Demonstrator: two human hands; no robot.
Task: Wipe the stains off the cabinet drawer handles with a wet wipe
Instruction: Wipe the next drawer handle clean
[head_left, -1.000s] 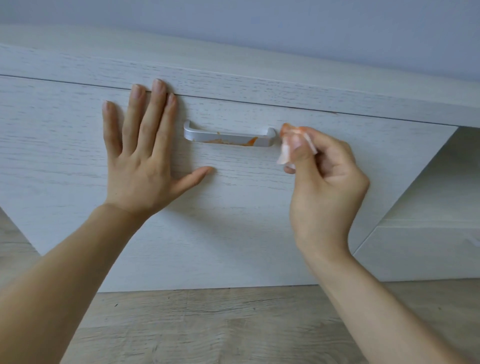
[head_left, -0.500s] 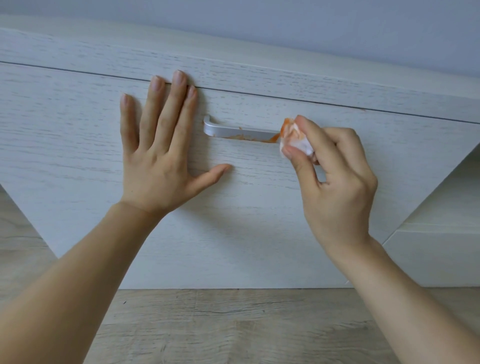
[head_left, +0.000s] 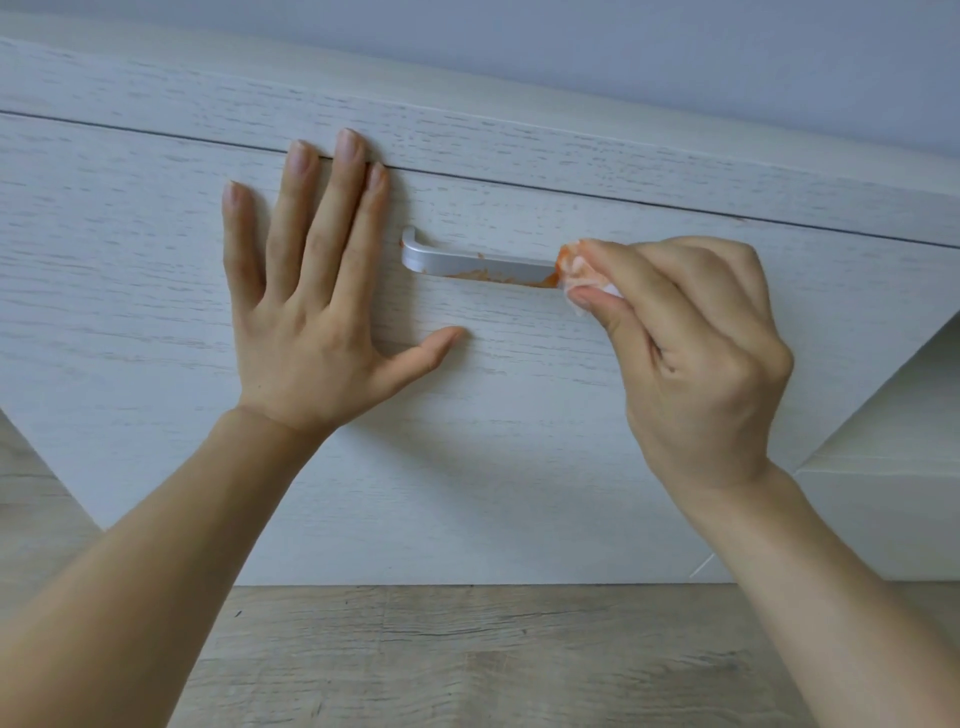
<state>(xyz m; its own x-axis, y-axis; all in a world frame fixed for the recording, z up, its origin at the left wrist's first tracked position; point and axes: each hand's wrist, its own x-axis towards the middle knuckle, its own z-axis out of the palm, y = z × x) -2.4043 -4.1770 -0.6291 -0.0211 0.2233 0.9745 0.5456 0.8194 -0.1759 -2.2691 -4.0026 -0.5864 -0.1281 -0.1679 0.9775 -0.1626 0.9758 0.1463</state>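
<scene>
A narrow seam runs between the cabinet top and the drawer front (head_left: 519, 415), whose right edge gives onto an open recess. The silver handle (head_left: 483, 264) bears orange stains (head_left: 498, 278) along its lower edge. The left hand (head_left: 311, 312) lies flat and released beside it; the right hand (head_left: 691, 353) pinches a stained wet wipe (head_left: 582, 273) against the handle's right end.
</scene>
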